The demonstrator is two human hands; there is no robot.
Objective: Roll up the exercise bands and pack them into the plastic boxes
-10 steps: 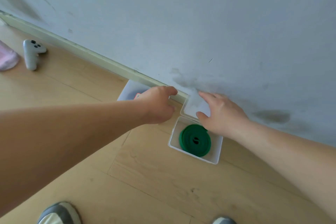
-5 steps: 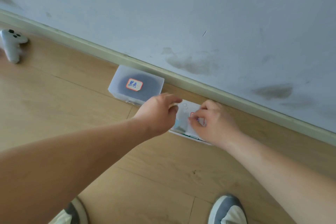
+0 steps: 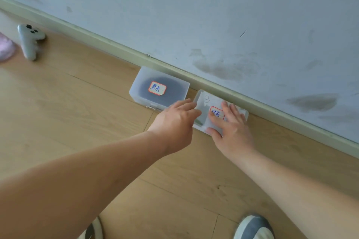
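We see right hand (image 3: 232,130) flat, fingers spread, on lid of right plastic box (image 3: 204,106) by skirting board (image 3: 116,48); grip holds nothing. Left hand (image 3: 174,122) at box's left edge, grip unclear. Left plastic box (image 3: 139,83) closed, dark band inside, on floor (image 3: 68,112).

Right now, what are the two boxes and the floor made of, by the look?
Left box: frosted translucent plastic, matte; a dark shape shows blurred through the lid. Right box, under the right hand and beside the left hand: same milky plastic. Both carry paper labels. Floor: wood-look planks with grain and seams, satin; laminate or real wood, cannot tell.
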